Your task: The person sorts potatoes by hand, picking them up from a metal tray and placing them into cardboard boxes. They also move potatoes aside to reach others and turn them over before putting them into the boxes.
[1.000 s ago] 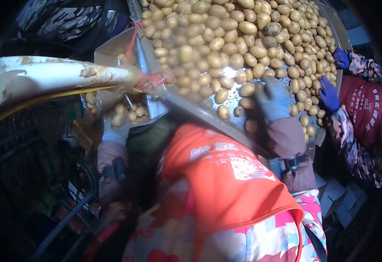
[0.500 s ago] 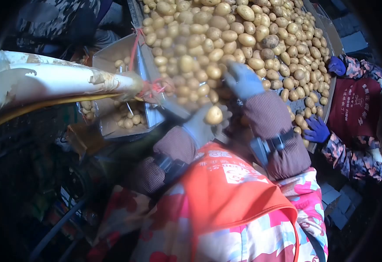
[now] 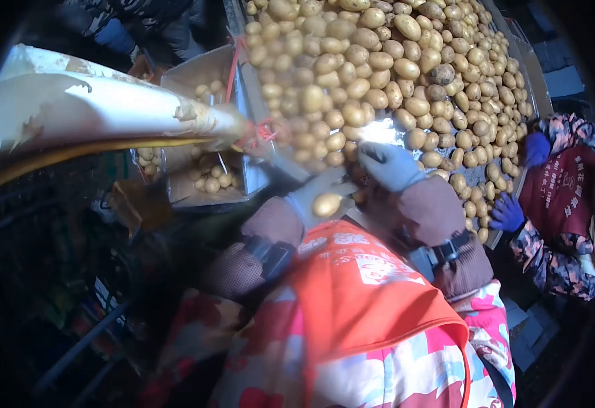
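Note:
Many potatoes cover a sloping table in front of me. My left hand, in a grey glove, is palm up near the table's front edge with one potato resting in its curled fingers. Just to its right, my right hand, in a light blue-grey glove, is at the lower edge of the pile, beside a shiny bright patch. Its fingers are bent downward, and their tips and whatever they hold are hidden.
A carton with potatoes stands at the left, beneath a thick white pipe tied with red string. At the right, a person's purple-gloved hands touch the pile's edge. Another person's arm shows at top left.
The view has shifted, so the table appears further right and lower. My right hand has drawn back from the potatoes towards me. My left hand still holds a potato.

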